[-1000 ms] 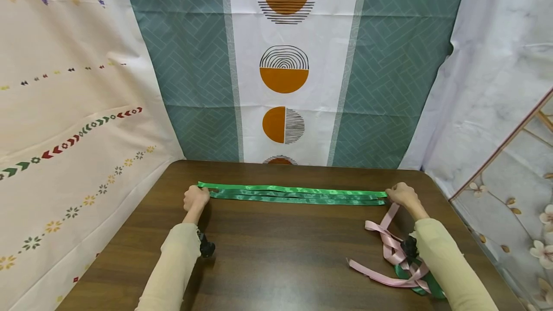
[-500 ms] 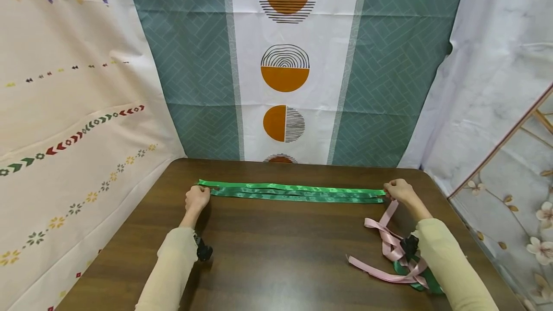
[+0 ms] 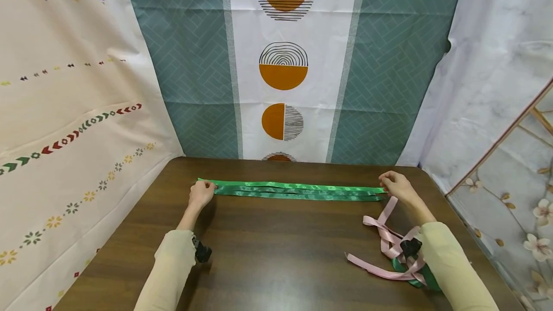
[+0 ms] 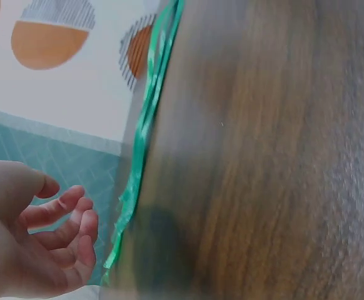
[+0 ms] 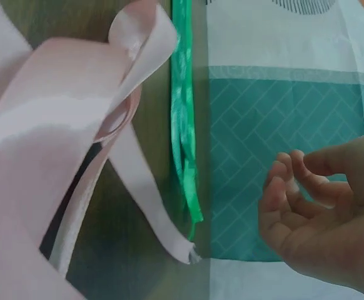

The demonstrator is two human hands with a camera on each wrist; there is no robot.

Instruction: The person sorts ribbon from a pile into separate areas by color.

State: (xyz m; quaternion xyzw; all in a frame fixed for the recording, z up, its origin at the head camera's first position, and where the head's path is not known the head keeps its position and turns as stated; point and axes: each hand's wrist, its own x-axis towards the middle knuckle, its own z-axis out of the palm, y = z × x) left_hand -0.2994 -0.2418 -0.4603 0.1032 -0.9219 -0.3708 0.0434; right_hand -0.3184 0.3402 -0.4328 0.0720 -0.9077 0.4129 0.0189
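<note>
Head view: shiny green ribbons (image 3: 294,191) side by side, brightest farthest.

Glossy, satin-look green ribbons (image 3: 319,196) and, at four o'clock, shiny pink ribbon (image 3: 380,272) gleam against a semi-gloss wood-grain tabletop (image 3: 276,253) at six o'clock; matt, creased cloth (image 3: 321,85) hangs at 12 o'clock.

- Near the table's (image 3: 276,239) right edge, the right sleeve (image 3: 453,263) hid part of the loose green ribbon (image 3: 431,278).
- Toward the far left corner, the left hand (image 3: 201,194) covered some ends of the long green ribbons (image 3: 298,191).
- The head view cut off the near edge.
</note>
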